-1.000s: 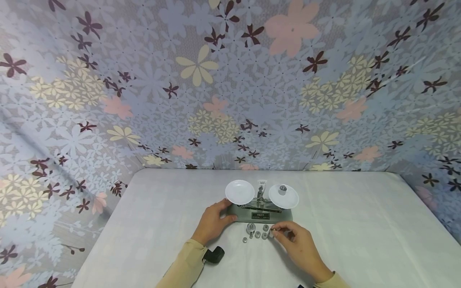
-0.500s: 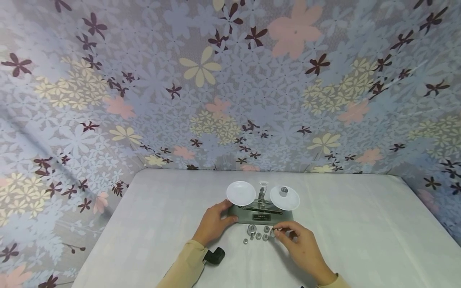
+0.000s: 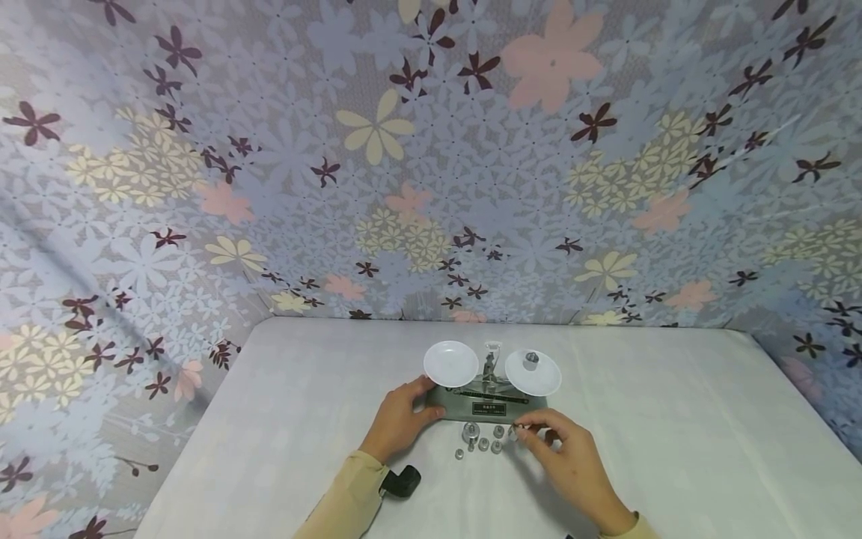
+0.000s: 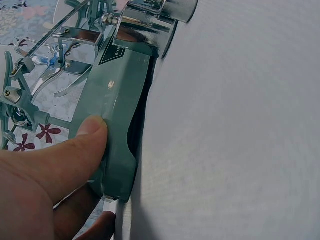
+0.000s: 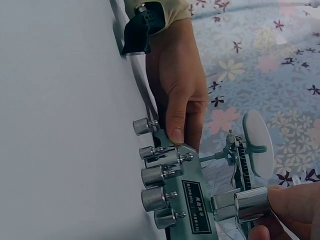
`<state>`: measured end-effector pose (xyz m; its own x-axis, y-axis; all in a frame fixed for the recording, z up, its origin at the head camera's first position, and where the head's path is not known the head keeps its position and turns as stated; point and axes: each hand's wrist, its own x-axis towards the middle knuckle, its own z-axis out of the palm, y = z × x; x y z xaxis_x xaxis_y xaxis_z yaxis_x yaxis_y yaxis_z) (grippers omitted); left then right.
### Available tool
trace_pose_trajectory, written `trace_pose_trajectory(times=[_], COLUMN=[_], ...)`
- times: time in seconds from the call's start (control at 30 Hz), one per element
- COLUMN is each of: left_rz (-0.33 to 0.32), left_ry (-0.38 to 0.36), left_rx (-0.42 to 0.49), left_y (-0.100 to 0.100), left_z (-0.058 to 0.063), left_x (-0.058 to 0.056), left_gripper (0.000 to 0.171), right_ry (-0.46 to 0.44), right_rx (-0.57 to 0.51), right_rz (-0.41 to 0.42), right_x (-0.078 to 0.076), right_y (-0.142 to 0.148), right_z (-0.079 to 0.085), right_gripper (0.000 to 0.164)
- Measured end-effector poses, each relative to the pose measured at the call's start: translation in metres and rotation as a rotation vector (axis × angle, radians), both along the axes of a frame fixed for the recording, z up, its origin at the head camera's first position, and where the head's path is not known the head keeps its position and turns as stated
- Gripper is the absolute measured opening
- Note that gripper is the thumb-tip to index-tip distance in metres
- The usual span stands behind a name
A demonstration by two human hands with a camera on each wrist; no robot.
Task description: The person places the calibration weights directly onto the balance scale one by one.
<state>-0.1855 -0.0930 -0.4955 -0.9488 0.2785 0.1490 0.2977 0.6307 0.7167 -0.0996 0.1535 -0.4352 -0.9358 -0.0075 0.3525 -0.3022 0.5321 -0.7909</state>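
Note:
A green balance scale stands on the table with two white pans. Its left pan holds nothing; a metal weight sits on the right pan. My left hand grips the left end of the base; in the left wrist view the thumb lies on the front face, other fingers behind. My right hand pinches a shiny cylindrical weight between thumb and fingers, in front of the base's right corner. The right wrist view shows it held off the table.
Several metal weights of different sizes stand close together before the base, the largest one at the left. A black wrist device sits at the left sleeve. A flower-patterned backdrop rises behind the table's far edge.
My right hand has drawn the pinched weight slightly to the right, away from the other weights. The left hand keeps its hold on the base; the view has shifted a little.

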Motion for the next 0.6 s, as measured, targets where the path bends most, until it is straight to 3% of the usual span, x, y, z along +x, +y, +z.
trace_pose_trajectory(times=[0.17,0.4,0.6], left_rz=[0.002,0.002,-0.002], left_ry=[0.000,0.000,0.009], left_rx=[-0.003,-0.004,-0.004], left_y=[0.000,-0.001,-0.001], left_z=[0.000,0.000,0.000], left_x=[0.000,0.000,0.000], left_gripper=[0.052,0.053,0.052], right_ry=[0.043,0.111,0.111], right_rx=[-0.002,-0.003,0.049], right_rz=[0.004,0.030,-0.012], right_x=[-0.001,-0.012,-0.020], right_y=[0.001,0.015,0.027], right_z=[0.004,-0.012,-0.016], right_gripper=[0.019,0.019,0.013])
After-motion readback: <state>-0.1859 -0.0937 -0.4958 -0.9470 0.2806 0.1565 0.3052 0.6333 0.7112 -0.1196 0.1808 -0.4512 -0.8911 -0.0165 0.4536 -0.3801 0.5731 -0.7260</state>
